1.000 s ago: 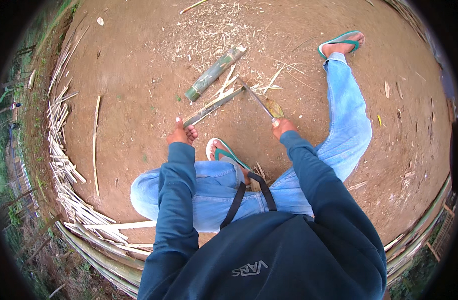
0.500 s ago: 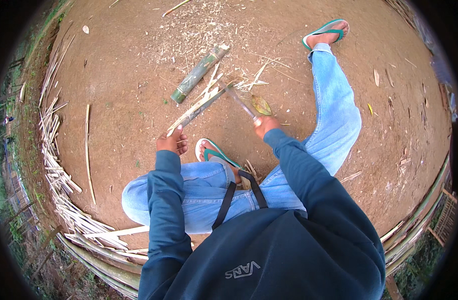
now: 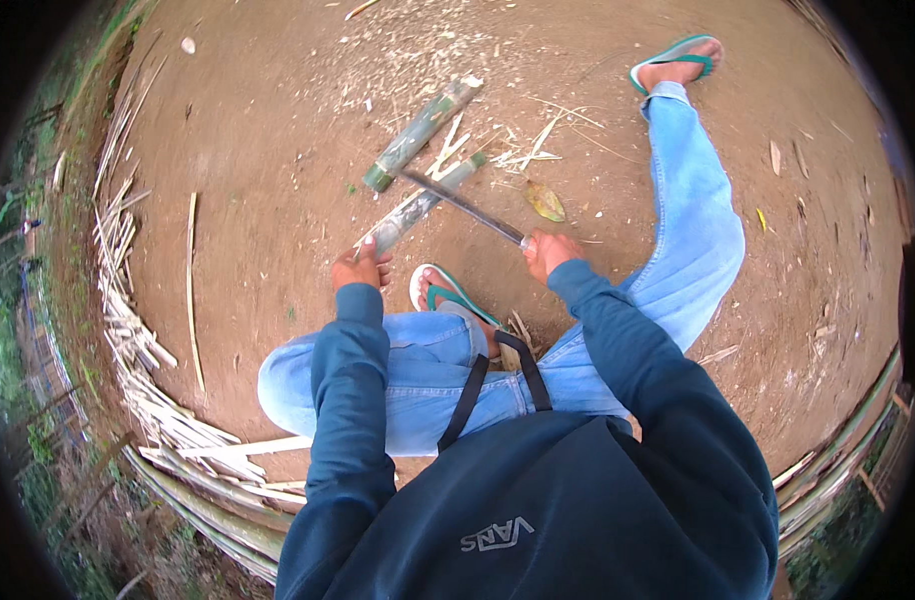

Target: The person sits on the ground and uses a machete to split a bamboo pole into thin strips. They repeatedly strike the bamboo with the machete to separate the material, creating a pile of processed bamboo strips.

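A split piece of bamboo slants up and to the right from my left hand, which is closed round its near end. Its grey-green outer face shows, with a pale edge along the left. My right hand grips the handle of a machete. The long dark blade crosses over the bamboo piece, its tip close to the near end of a thick bamboo log on the ground. Whether the blade touches the piece, I cannot tell.
Pale bamboo splinters and a yellow-brown leaf lie on the dirt beyond my hands. Many bamboo strips are heaped along the left edge. My sandalled left foot is close by my left hand; my right leg stretches out right.
The machete blade has swung left, from the far end of the bamboo piece to across it. The piece has turned to show more of its broad outer face. The whole view has shifted slightly.
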